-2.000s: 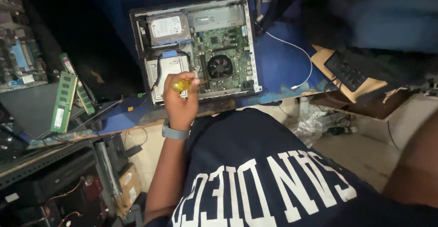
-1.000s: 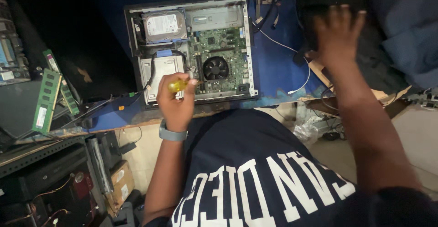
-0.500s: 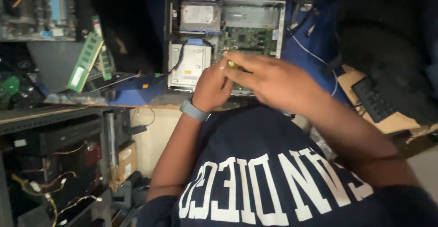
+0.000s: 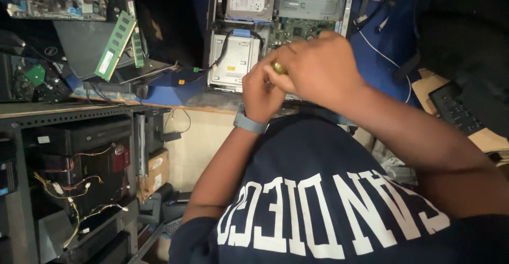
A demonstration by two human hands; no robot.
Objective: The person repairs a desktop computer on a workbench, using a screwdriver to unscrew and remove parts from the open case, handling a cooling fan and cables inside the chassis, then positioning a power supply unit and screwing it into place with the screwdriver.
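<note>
The fingers of the left hand (image 4: 261,91) are being curled shut around a yellow-handled tool (image 4: 278,68), and the fingers of the right hand (image 4: 318,68) are being folded over the same handle from the right of the frame. Only a small yellow end of the tool is being shown between the 2 hands, so its long axis and pointing direction cannot be told. A grey wristband (image 4: 249,122) is being worn on the left wrist.

The hands are being held over the lower edge of an open computer case (image 4: 347,9) lying in the upper centre of the frame on a blue work surface (image 4: 379,62). Inside the case, a hard drive (image 4: 249,2), a silver optical drive (image 4: 235,60) and a green circuit board (image 4: 297,31) are being exposed. 2 green memory sticks (image 4: 114,44) are being propped at the upper left, above a metal rack (image 4: 63,116) crowded with dark equipment and loose wires. A keyboard (image 4: 453,107) is being partly shown at the right edge.
</note>
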